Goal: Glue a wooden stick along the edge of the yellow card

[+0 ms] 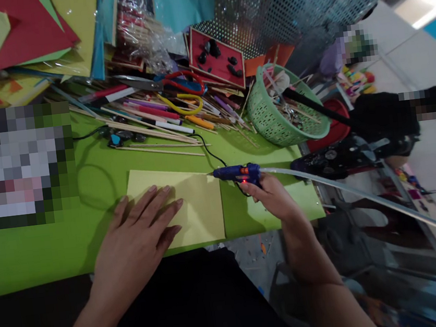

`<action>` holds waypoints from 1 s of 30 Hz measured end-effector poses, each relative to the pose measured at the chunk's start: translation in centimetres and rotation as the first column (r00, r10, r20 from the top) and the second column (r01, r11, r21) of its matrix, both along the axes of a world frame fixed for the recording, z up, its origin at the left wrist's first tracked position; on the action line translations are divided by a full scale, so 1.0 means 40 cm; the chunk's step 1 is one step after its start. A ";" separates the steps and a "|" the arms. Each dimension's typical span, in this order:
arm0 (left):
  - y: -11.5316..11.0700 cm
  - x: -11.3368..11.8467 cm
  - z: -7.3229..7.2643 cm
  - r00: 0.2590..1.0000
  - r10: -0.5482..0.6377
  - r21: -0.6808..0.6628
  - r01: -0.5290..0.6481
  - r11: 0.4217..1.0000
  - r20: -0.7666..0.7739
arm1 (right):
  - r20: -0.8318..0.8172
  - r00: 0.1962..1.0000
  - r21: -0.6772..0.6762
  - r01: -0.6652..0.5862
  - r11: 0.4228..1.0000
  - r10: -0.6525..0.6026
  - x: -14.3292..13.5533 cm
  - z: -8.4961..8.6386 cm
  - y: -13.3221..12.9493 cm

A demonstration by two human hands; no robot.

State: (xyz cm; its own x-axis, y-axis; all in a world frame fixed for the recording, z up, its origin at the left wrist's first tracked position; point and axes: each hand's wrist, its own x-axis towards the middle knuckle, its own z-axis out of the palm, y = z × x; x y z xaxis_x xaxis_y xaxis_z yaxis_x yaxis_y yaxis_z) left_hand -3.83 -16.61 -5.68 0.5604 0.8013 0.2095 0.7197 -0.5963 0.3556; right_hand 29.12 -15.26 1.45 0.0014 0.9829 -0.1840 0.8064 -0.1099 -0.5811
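A sheet of pale yellow paper or card [201, 207] lies on the green tabletop in front of me. My left hand [142, 224] rests on its left part, palm down with the fingers spread. In my right hand [272, 194] is a blue hot glue gun [237, 173], its small red light lit. The nozzle points left and sits at the sheet's upper right corner; whether it touches cannot be made out. A long clear glue stick [346, 185] sticks out of the gun's rear, and a thin black cord [211, 151] runs behind it.
Beyond the sheet lie wooden sticks [159, 131], several markers, and scissors with red handles [185, 80]. A green basket [286, 108] of sticks stands at the table's right end. Coloured paper [33, 32] is piled at back left. A person in black [382, 118] is at the right.
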 end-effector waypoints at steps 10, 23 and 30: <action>-0.001 -0.001 0.006 1.000 0.009 -0.013 -0.009 1.000 0.000 | -0.009 1.000 0.007 0.011 1.000 -0.011 0.001 0.002 -0.001; 0.000 0.000 0.002 1.000 0.005 -0.002 -0.005 1.000 0.006 | 0.038 0.999 0.013 0.033 0.999 -0.033 0.035 0.001 -0.020; -0.001 -0.001 0.003 1.000 0.013 -0.007 -0.013 1.000 0.015 | 0.029 0.999 0.005 0.028 1.000 -0.029 0.034 0.001 -0.020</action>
State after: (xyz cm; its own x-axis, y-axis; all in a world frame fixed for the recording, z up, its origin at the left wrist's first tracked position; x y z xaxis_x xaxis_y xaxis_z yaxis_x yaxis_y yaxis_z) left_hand -3.87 -16.64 -5.57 0.5467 0.8100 0.2122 0.7220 -0.5844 0.3704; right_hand 30.46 -16.05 1.50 0.0347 0.9833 -0.1787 0.8197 -0.1303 -0.5578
